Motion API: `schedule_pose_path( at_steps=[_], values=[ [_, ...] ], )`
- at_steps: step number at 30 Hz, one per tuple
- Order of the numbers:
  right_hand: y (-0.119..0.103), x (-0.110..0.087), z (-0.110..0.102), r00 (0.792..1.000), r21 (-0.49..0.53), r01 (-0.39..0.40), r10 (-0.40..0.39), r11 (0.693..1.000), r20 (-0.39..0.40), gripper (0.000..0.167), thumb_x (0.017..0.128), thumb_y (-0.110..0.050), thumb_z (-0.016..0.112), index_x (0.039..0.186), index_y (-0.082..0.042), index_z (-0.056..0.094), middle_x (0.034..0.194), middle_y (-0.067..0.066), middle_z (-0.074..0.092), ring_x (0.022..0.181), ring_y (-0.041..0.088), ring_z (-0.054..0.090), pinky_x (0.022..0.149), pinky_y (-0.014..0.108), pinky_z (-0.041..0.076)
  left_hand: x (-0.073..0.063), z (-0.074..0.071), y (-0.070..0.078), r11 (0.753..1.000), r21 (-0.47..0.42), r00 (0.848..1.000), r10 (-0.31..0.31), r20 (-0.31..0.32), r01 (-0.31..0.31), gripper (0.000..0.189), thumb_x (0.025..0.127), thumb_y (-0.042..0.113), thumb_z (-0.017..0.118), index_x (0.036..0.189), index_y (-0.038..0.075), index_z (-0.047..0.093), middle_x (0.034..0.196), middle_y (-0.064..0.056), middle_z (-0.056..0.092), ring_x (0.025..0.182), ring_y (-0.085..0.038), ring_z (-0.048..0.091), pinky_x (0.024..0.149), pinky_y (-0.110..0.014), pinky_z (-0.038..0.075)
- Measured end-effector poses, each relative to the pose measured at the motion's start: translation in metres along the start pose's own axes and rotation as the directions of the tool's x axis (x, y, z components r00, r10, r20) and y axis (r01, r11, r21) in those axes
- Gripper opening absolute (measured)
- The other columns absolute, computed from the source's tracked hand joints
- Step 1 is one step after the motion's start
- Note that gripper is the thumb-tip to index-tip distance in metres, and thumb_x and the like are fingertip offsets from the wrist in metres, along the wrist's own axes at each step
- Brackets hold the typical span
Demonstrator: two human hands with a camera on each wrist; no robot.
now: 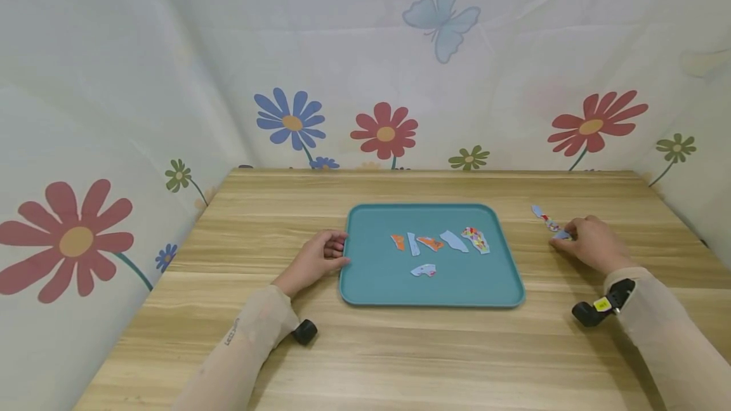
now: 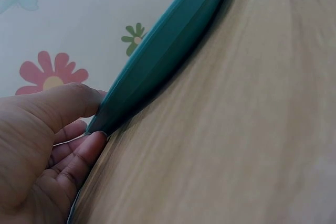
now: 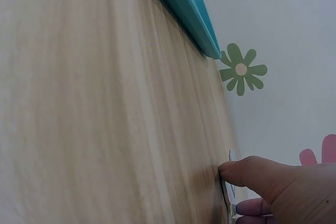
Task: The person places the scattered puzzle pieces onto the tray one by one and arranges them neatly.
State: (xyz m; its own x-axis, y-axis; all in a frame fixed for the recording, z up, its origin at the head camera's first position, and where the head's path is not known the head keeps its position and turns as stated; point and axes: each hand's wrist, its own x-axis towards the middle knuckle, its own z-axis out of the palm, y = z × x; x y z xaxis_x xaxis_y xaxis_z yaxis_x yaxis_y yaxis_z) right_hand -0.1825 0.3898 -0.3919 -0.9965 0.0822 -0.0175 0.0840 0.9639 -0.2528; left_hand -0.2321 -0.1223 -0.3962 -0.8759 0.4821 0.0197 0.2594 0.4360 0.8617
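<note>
A teal tray lies on the wooden table. My left hand pinches its left rim, thumb and fingers at the tray's corner in the left wrist view. Several torn paper scraps lie on the tray: an orange scrap, a pale blue scrap, a multicoloured scrap and, lower down, a pale scrap with small red marks. To the right of the tray, my right hand pinches a pale blue paper scrap at the table surface; the fingers partly hide it.
Beside the right hand, a blue scrap and a colourful scrap lie on the table. A white curtain printed with flowers and a butterfly hangs behind the table's far edge.
</note>
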Motion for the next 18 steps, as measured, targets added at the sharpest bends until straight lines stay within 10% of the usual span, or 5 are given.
schedule_pose_path(
  at_steps=[18],
  values=[
    [0.0013,0.0,-0.0005,1.0,0.014,-0.004,0.004,1.0,-0.023,0.056,0.084,-0.034,0.069,0.104,0.017,0.058,0.097,0.032,0.061,0.085,0.041,0.059,0.075,0.054,0.049,-0.001,-0.0005,0.0034,1.0,0.003,1.0,-0.007,0.005,0.007,0.051,0.088,0.001,0.067,0.132,-0.012,0.046,0.117,-0.027,0.056,0.105,-0.033,0.058,0.092,-0.039,0.051]
  ],
)
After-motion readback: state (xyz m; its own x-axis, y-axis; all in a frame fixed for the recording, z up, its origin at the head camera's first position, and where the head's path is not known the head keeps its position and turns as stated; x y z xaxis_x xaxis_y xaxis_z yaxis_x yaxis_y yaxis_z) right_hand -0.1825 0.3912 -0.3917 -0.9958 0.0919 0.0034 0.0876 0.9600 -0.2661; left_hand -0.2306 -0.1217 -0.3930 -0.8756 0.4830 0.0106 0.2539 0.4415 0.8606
